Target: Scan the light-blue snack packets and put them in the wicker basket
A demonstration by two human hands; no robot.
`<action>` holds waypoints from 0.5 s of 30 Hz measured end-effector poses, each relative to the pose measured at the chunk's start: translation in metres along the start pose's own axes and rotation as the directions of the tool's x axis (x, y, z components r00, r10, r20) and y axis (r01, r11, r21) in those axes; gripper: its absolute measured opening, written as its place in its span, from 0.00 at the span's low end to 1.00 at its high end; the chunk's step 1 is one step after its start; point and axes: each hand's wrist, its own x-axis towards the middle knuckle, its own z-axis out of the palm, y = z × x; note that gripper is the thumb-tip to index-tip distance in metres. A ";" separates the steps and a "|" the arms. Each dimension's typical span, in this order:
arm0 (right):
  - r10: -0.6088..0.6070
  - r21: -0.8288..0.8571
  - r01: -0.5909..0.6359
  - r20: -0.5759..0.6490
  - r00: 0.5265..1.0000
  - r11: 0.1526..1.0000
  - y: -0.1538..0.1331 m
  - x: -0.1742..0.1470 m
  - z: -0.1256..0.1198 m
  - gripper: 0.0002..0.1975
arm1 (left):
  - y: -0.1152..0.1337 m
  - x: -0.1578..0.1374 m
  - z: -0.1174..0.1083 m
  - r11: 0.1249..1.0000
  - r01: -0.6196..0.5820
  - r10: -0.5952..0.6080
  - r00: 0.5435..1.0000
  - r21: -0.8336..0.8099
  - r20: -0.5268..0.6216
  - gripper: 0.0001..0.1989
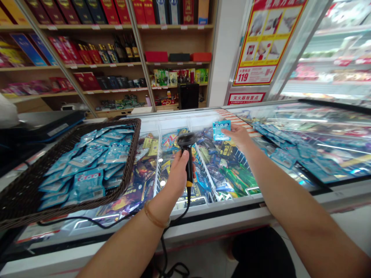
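My left hand point(178, 173) is wrapped round the handle of a black barcode scanner point(187, 141), whose head points to the right. A cable runs down from the scanner's yellow-banded base. Between its fingertips my right hand point(236, 135) pinches a small blue packet point(220, 130), held upright a short way right of the scanner head. Many similar blue packets point(89, 181) are heaped in a dark brown wicker basket point(135, 150) on the left. More blue packets point(301, 150) lie spread on the glass to the right of my right arm.
Under both hands is a chest freezer point(232, 214) with wire-divided frozen goods. A striped orange and white strip point(234, 119) lies at its back. Shelves point(174, 27) of boxes and bottles stand behind. The black cable point(87, 219) trails across the freezer's front edge.
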 end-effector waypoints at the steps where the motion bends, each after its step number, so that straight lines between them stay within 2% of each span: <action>1: -0.012 0.012 0.011 0.046 0.999 1.000 -0.002 -0.004 0.010 0.20 | 0.001 -0.001 0.001 1.000 -0.005 0.005 1.000 -0.009 -0.001 0.24; 4: 0.000 0.003 0.000 0.145 0.989 1.000 -0.003 -0.011 0.029 0.19 | 0.003 -0.003 0.003 0.999 -0.022 0.021 1.000 -0.033 -0.012 0.24; 7: 0.054 -0.017 -0.051 0.197 0.979 0.999 0.002 -0.013 0.034 0.18 | 0.005 -0.003 0.003 0.999 -0.024 0.024 1.000 -0.037 -0.016 0.24; 12: 0.220 0.048 -0.227 0.117 0.968 0.973 -0.003 -0.012 0.031 0.16 | 0.007 -0.002 0.002 1.000 0.019 -0.019 0.999 -0.018 0.048 0.26; 15: 0.262 0.127 -0.277 0.122 0.957 0.952 -0.013 -0.011 0.033 0.16 | 0.009 -0.003 0.004 0.999 0.034 -0.033 0.992 -0.001 0.126 0.26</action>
